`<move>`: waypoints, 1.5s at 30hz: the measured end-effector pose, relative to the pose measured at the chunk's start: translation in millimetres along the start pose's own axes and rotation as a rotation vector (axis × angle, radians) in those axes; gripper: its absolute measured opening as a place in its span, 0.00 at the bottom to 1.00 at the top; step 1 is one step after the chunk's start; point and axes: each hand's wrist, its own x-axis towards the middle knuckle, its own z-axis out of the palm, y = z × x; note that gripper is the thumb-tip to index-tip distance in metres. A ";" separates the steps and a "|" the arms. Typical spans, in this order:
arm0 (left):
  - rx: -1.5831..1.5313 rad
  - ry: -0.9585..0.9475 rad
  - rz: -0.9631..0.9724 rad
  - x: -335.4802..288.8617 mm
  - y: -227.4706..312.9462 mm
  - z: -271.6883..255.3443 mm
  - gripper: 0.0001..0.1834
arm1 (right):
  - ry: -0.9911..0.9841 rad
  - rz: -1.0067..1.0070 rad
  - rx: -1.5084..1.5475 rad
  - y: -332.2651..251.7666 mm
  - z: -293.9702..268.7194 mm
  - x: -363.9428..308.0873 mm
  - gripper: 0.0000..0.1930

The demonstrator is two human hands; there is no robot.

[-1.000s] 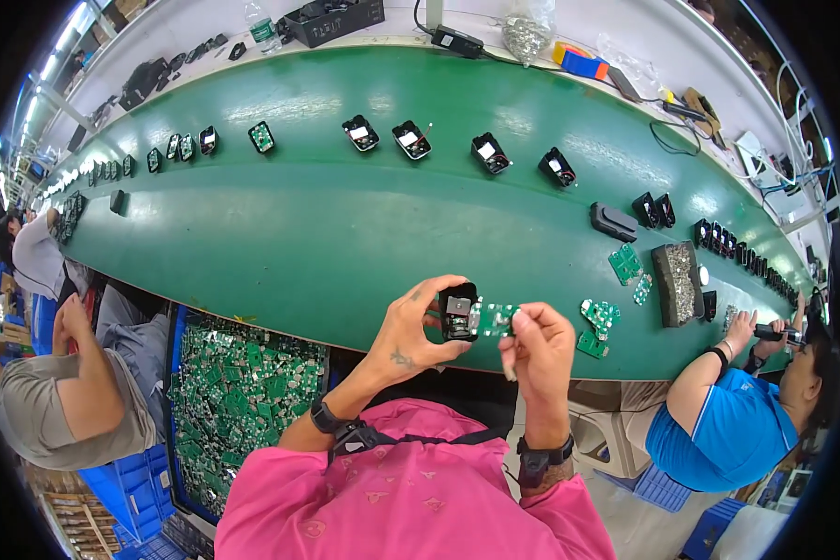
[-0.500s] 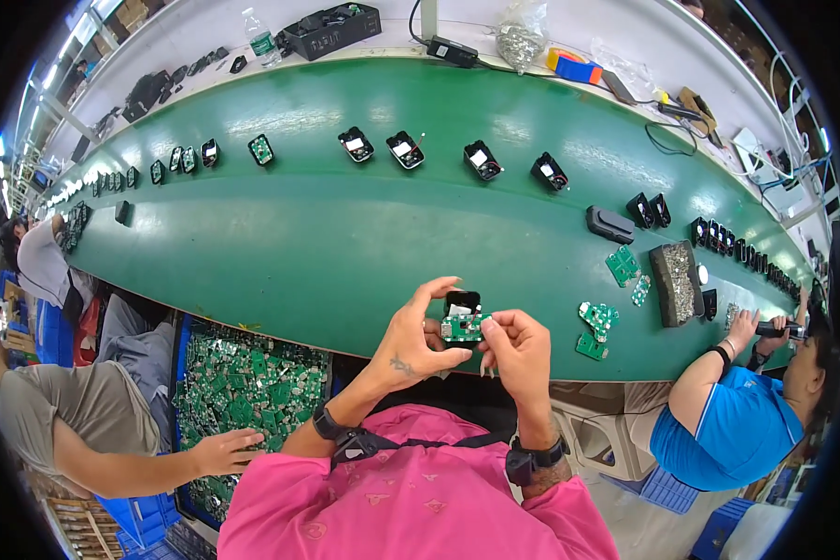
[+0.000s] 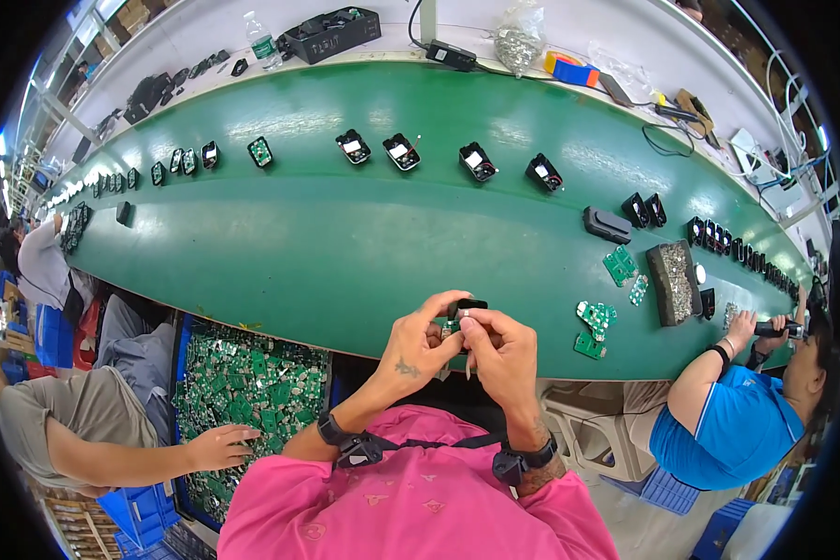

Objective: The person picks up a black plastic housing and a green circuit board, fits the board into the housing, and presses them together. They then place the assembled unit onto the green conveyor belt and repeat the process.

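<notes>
Both my hands meet above the table's near edge around a small open black plastic case (image 3: 473,304). My left hand (image 3: 414,347) is closed around the case from its left side. A green circuit board (image 3: 449,329) shows between my hands, mostly covered by fingers. My right hand (image 3: 502,351) is pinched over the board and case, with a small whitish bit at its fingertips. Exactly what that pinch holds is hidden. To the right on the table lie several loose green circuit boards (image 3: 595,317).
Open black cases (image 3: 477,161) stand in a row across the green table (image 3: 327,243). A box of small metal parts (image 3: 674,285) sits right, near a closed black case (image 3: 608,225). A co-worker's hand (image 3: 222,447) rests over a bin of circuit boards (image 3: 252,378); another co-worker (image 3: 733,425) works at right.
My right hand has moved left and in toward my left hand. The board, which lay in plain view, is now tilted and mostly covered by my fingers.
</notes>
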 end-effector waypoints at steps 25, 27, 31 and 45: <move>0.304 0.224 0.326 -11.9 28.5 5.7 0.30 | -0.141 -0.405 -0.448 -23.7 -21.1 -3.8 0.02; 0.305 0.220 0.334 -11.7 28.4 6.7 0.30 | -0.124 -0.399 -0.445 -22.5 -22.4 -3.8 0.02; 0.354 0.210 0.356 -11.7 29.5 7.5 0.29 | -0.147 -0.404 -0.425 -21.6 -23.3 -2.7 0.02; 0.583 0.196 0.472 -8.6 21.2 13.3 0.29 | -0.179 -0.402 -0.477 -17.5 -27.3 2.2 0.04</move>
